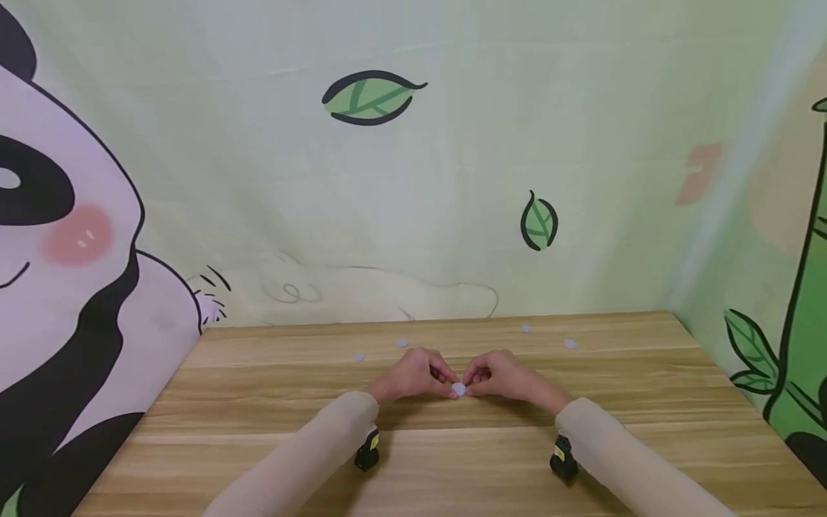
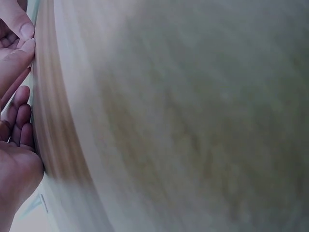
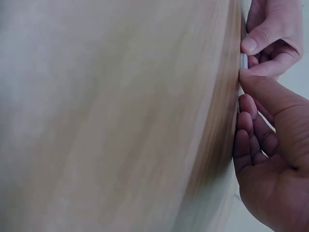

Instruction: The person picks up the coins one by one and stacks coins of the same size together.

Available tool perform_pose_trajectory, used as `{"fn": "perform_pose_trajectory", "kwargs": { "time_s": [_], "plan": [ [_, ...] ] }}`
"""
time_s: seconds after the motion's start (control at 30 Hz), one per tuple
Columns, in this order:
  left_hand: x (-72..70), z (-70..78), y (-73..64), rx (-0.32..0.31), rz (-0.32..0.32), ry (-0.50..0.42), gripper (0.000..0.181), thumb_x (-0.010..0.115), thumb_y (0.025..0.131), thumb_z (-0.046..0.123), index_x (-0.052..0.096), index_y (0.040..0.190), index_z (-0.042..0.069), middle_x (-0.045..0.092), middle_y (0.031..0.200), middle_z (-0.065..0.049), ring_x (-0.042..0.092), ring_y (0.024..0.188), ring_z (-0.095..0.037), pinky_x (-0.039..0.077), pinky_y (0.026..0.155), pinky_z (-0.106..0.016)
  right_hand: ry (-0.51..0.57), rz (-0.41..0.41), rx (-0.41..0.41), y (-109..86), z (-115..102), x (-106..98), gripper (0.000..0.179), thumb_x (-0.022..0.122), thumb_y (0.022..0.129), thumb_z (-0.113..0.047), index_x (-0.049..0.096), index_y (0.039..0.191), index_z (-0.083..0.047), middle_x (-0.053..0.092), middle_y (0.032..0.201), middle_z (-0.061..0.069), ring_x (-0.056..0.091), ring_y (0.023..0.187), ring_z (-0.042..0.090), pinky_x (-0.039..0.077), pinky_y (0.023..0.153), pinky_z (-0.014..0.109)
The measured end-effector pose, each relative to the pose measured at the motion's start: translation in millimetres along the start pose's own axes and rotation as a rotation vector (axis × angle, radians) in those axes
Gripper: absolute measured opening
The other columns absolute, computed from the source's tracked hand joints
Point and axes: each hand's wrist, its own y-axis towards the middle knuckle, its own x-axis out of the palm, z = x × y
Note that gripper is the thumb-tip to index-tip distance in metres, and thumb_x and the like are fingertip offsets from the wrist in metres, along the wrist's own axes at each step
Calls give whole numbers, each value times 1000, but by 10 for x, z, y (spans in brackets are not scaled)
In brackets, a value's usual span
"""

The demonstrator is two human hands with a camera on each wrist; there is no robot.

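In the head view, a small white disc (image 1: 459,388) is held between both hands, low over the wooden table. From its left side the thumb and fingers of my left hand (image 1: 413,373) pinch it. My right hand (image 1: 505,375) pinches the opposite edge. Seen edge-on in the right wrist view, the white piece (image 3: 244,60) shows thin layers, with the thumbs of both hands close to either end. The other fingers of my right hand (image 3: 270,159) curl loosely near the tabletop. In the left wrist view my left hand (image 2: 19,162) appears at the left border.
On the wooden table (image 1: 258,402), two white discs (image 1: 403,343) lie at the back left and two more white discs (image 1: 570,344) at the back right. A printed cloth backdrop (image 1: 452,179) rises behind the far edge. A black wrist camera (image 1: 367,454) hangs under each sleeve.
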Motion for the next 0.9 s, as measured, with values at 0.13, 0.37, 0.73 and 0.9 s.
{"fn": "perform_pose_trajectory", "kwargs": {
  "time_s": [0.13,0.37,0.73,0.9],
  "plan": [
    [-3,-18,6,6,-15,9,14,89,80,19,83,91,15,65,81,7,54,78,-4,45,69,-19,-15,-28,-56,-4,0,-46,8,78,90,-12,76,95,-7,67,80,-6,57,74,4,49,69,22],
    [-15,-11,-1,7,-11,3,13,89,79,19,82,90,15,64,81,4,54,77,-5,43,68,-19,-17,-31,-42,-69,84,-232,22,77,92,-17,76,110,-5,75,104,3,66,92,12,54,82,28],
    [-24,-6,-5,-19,-11,-11,16,90,79,18,82,92,13,65,83,4,55,77,-5,44,69,-19,-69,4,-29,-286,276,-590,27,73,96,-20,74,118,-5,72,118,8,68,108,27,57,90,40],
    [-15,-6,-10,-30,-14,-25,16,89,79,17,82,92,13,65,84,4,54,78,-5,44,69,-19,-88,8,-15,-333,314,-709,29,73,95,-21,73,120,-5,71,118,11,67,108,28,57,89,37]
  ]
}}
